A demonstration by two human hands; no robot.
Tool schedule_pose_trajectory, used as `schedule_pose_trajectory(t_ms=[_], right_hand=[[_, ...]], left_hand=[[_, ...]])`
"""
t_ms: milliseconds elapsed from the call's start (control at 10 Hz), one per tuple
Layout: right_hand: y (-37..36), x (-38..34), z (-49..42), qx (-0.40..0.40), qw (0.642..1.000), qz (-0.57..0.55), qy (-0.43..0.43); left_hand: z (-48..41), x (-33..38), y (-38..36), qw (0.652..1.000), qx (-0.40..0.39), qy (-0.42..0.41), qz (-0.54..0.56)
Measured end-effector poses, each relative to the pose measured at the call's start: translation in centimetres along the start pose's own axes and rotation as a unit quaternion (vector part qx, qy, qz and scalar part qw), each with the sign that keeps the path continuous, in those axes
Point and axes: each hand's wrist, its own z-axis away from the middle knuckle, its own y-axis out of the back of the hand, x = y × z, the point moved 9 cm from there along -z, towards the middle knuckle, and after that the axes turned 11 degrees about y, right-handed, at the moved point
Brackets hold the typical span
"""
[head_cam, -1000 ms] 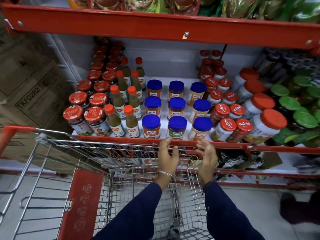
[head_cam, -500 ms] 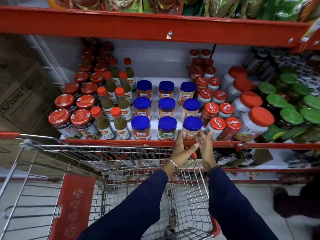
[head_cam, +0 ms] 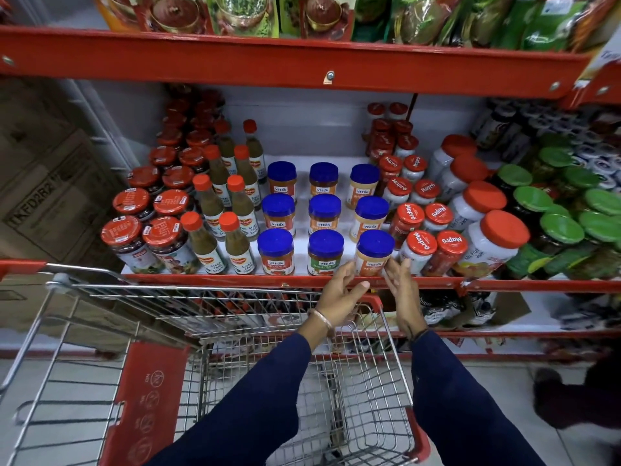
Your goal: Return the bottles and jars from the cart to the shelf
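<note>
A blue-lidded jar of pale spread stands at the front right of a three-by-three block of blue-lidded jars on the red-edged shelf. My left hand is open just left of and below that jar, fingertips close to its base. My right hand is open on its right side, fingers spread and apart from the glass. Both hands hover over the far rim of the wire cart. The visible part of the cart basket holds nothing that I can make out.
Red-lidded jars and green chilli sauce bottles fill the shelf's left. Mapro jars and large jam jars crowd the right, then green-lidded jars. Cardboard boxes stand left. Another person's dark shoe is at right.
Both hands have slid right along the shelf edge and opened, ending on either side of the front right blue-lidded jar. The view has shifted with them.
</note>
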Motion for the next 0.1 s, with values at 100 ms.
schedule_pose_trajectory(t_ms=[100], right_hand=[[2.28, 0.11, 3.76, 0.039, 0.99, 0.127, 0.038]], left_hand=[[3.24, 1.94, 2.44, 0.997, 0.031, -0.065, -0.025]])
